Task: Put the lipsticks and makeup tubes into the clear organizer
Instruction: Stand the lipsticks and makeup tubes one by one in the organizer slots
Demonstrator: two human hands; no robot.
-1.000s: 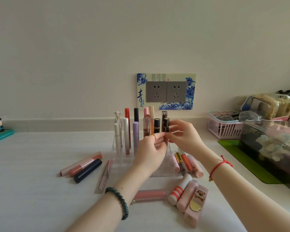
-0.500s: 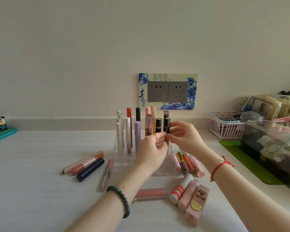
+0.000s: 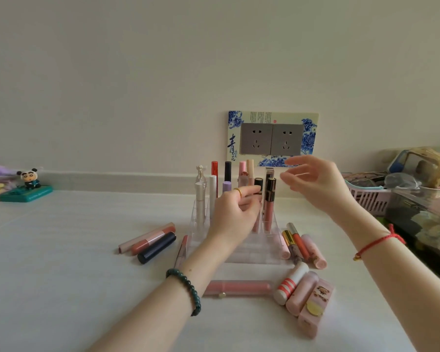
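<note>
White worktop (image 3: 61, 250), plain wall: the right hand (image 3: 313, 185) has let go and lifted clear, fingers spread, leaving the dark-capped gloss tube (image 3: 269, 199) upright in the clear organizer (image 3: 252, 251). That one is stowed. The left hand (image 3: 233, 215) curls against a black lipstick (image 3: 258, 183), grip unclear. Loose tubes (image 3: 150, 242) remain. The socket surround (image 3: 233, 148) reads 青花

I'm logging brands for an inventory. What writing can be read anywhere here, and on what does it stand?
"青": large brush character on the socket surround, left of the sockets.
Smaller characters beside it and the fine columns along its top: too small to read.
Lettering on the white tube in the clear organizer: blurred.
Print on the green figurine base: blurred.
</note>
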